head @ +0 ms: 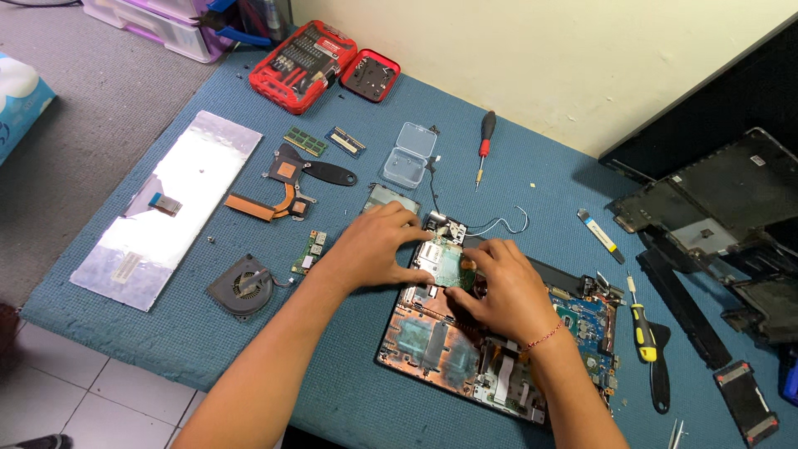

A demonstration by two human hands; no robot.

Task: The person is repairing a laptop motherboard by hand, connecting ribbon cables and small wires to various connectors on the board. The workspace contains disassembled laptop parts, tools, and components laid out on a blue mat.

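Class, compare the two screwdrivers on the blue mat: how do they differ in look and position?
The red-handled screwdriver lies beyond the hands, near the wall; the yellow-handled screwdriver lies to the right of the opened laptop. The red one lies alone; the yellow one lies beside a black strip. Both lie flat, untouched.

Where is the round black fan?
In the head view, the round black plastic cooling fan lies on the blue mat, left of the person's left forearm, below the copper heat pipe.

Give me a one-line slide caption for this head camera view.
Both hands, left and right, grip a small circuit board on an opened laptop base, parts spread over a blue mat.
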